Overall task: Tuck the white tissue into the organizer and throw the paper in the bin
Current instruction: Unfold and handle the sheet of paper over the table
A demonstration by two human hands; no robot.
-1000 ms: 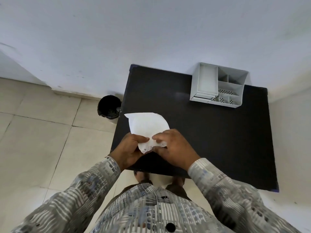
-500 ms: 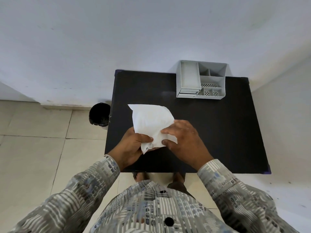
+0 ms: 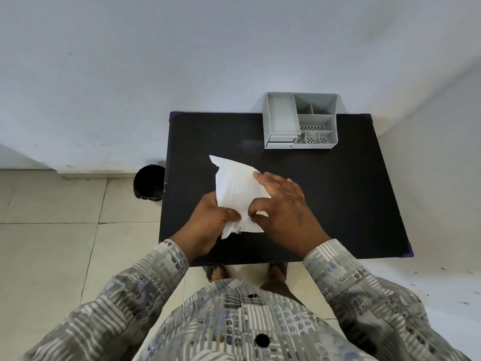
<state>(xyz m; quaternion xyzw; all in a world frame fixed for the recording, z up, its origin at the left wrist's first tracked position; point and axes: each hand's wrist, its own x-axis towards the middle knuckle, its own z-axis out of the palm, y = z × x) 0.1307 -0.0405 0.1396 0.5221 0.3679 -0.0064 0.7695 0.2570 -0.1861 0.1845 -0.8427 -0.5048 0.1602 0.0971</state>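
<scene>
- We are seeing a black bin sitting on the tiled floor, just beside the left edge of the tabletop, against the wall.
- We are seeing the left hand gripping the lower left edge of the white tissue, thumb on top and fingers curled under: clamped on it.
- The white tissue is sitting over the left-centre of the black tabletop, creased, its top corner pointing up and away from us, its lower corner hanging between the two hands.
- We are seeing the right hand lying over the right side of the white tissue, fingers spread along its upper edge, thumb pinching near the lower fold; it is holding the sheet too.
- Both patterned sleeves are reaching in from the bottom of the view.
- The grey organizer is standing at the far right-centre of the tabletop, against the wall, well apart from the hands; its compartments are looking bare.
- We cannot tell whether a separate paper is in view.
</scene>
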